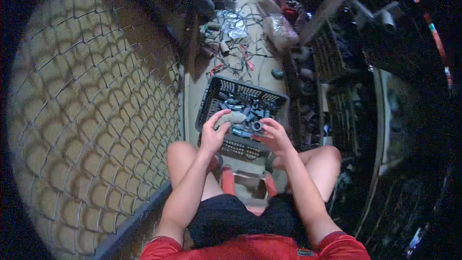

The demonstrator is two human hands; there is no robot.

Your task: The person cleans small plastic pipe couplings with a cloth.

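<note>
A black plastic crate (216, 94) stands on the floor in front of my knees, filled with several grey pipe fittings. My left hand (213, 134) is closed around a pale grey elbow fitting (234, 117) above the crate's near side. My right hand (274, 135) holds a small grey round fitting (257, 126) with its open end facing up. The two hands are close together, the fittings a short gap apart.
A chain-link fence (91, 115) runs along the left. Tangled wires (236, 43) and short tubes lie on the floor beyond the crate. Dark racks and clutter (337, 67) fill the right. I sit on a red stool (228, 183).
</note>
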